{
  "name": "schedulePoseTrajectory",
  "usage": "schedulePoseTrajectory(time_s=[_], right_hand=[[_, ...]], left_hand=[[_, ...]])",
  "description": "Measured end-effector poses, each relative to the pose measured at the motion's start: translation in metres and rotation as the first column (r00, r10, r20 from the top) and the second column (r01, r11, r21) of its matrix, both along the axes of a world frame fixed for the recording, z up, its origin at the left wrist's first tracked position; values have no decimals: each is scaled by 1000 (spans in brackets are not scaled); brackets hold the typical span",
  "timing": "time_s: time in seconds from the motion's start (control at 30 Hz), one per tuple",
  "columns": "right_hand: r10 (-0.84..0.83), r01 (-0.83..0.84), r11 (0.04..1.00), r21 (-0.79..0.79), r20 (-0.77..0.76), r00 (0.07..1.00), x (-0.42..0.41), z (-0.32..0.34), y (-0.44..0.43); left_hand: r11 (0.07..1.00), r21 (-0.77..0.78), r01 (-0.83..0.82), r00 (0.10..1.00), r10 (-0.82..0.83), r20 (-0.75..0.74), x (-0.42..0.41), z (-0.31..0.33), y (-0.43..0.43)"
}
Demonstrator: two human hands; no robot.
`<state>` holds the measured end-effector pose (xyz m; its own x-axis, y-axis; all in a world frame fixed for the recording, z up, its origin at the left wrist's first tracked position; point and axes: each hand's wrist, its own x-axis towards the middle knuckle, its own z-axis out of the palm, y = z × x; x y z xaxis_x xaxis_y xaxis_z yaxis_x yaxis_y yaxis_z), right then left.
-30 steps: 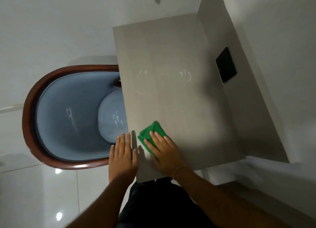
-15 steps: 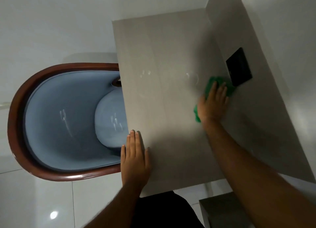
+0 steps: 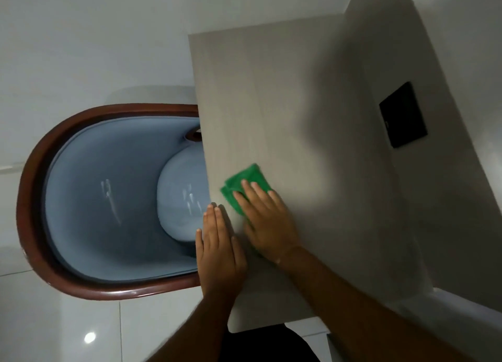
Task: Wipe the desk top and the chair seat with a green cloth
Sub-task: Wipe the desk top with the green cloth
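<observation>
A pale grey desk top [image 3: 285,103] runs from the near edge to the far wall. My right hand [image 3: 267,221] lies flat on a folded green cloth [image 3: 244,181] and presses it onto the desk near the left edge. Only the far part of the cloth shows past my fingers. My left hand [image 3: 218,249] rests flat on the desk's left edge, fingers together, holding nothing. A chair with a blue seat [image 3: 179,196] and a dark brown rim [image 3: 30,188] stands tucked partly under the desk on the left.
A grey back panel [image 3: 394,49] rises along the desk's right side and carries a black square plate [image 3: 403,114]. White glossy floor tiles [image 3: 54,329] surround the chair. My dark clothing [image 3: 269,342] shows below the desk's near edge.
My right hand has swept the cloth from the back panel by the black plate across the desk to the left edge. My left hand has stayed on the desk's edge.
</observation>
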<state>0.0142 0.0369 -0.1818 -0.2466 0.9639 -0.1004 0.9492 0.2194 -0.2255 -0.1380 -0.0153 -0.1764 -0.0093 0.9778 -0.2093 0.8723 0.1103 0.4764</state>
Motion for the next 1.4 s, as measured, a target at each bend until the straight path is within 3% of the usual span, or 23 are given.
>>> schedulePoseTrajectory(time_s=[0.1,0.2,0.4,0.53,0.67,0.73,0.8,1.1,1.27,1.4], right_hand=[[-256,258,966,-19,62,965,60,-1,-8],[-496,500,866,-3,121,860,101,5,34],[-656,659,752,4,98,749,119,11,192],[-544,546,838,-9,76,836,69,19,254],[-115,114,993,20,70,991,-12,20,235],[89,-91,996,22,62,994,-42,15,200],[146,-147,988,44,20,989,-48,9,172],[114,-115,993,36,21,993,-30,12,225],[-204,204,979,11,0,979,35,23,269],[-399,399,916,41,-17,917,106,17,240]], left_hand=[[999,28,27,1000,-27,9,8,-1,24],[998,38,44,999,-43,-7,15,-5,42],[992,84,93,994,-88,-60,12,-16,74],[988,111,108,989,-96,-111,10,-20,98],[992,100,76,990,-64,-123,16,-20,109],[992,102,72,991,-60,-116,17,-20,108],[990,124,74,993,-61,-100,18,-21,106],[995,67,74,981,-61,-184,15,-20,110],[993,85,76,979,-58,-194,17,-20,111],[994,84,69,981,-53,-185,22,-18,111]])
